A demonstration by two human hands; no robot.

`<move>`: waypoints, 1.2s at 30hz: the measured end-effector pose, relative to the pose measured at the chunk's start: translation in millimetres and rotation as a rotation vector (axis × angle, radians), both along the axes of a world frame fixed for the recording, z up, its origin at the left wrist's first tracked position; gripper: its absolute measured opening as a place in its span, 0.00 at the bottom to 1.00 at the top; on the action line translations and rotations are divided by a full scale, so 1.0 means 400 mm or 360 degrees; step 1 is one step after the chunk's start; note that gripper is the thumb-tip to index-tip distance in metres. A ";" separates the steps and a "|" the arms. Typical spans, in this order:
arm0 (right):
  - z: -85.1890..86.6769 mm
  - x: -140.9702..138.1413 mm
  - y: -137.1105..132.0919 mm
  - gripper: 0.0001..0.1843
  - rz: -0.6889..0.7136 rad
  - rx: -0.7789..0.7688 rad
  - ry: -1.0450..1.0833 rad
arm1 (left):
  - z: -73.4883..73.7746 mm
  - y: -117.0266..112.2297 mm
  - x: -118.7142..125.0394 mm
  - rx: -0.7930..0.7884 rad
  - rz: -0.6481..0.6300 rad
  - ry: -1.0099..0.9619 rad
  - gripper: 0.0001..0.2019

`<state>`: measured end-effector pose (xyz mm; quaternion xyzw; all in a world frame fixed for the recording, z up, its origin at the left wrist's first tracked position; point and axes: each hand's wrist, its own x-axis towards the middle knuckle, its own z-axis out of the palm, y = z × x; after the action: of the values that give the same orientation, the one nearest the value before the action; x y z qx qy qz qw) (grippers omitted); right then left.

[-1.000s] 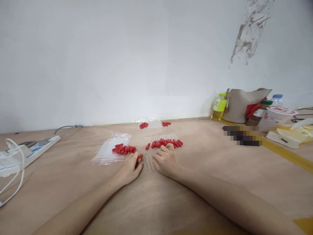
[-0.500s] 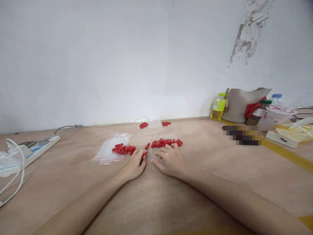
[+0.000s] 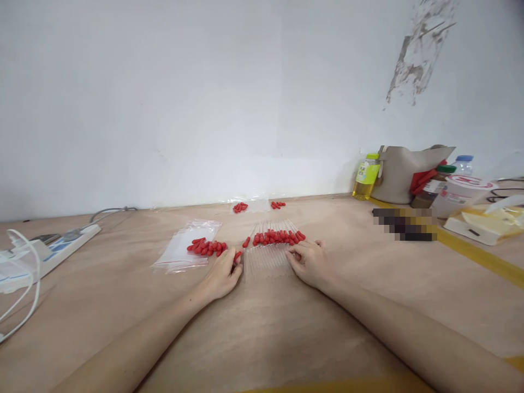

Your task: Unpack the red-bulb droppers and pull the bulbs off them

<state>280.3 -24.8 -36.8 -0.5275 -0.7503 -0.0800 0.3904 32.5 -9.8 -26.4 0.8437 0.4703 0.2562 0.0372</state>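
The bare counter (image 3: 262,338) in front of the glass tubes (image 3: 266,261) lies open, crossed only by the two forearms. The left hand (image 3: 219,275) rests at the tubes' left end, fingers curled, its tips pinching one red bulb (image 3: 237,255). The right hand (image 3: 310,263) has slid rightward over the last second; half curled and gripping nothing, its fingertips press on the tubes' right end. The tubes, bunched a moment ago, now lie fanned side by side between the hands, so each can be reached singly. Just behind them lies a row of red-capped droppers (image 3: 278,237); to the left, loose red bulbs (image 3: 207,247) on clear bags (image 3: 184,251). There is wide free room to the right of the tubes, up to a yellow bottle (image 3: 365,177) by the wall.
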 end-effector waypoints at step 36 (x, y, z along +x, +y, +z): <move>0.015 0.008 -0.017 0.13 -0.0220 -0.0672 0.0176 | 0.153 0.073 -0.096 0.0209 0.0204 0.0070 0.13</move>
<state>283.5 -31.5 -30.7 -0.6513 -0.6898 0.0813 0.3056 -6.0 19.4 34.7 0.8179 0.5063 0.2697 -0.0449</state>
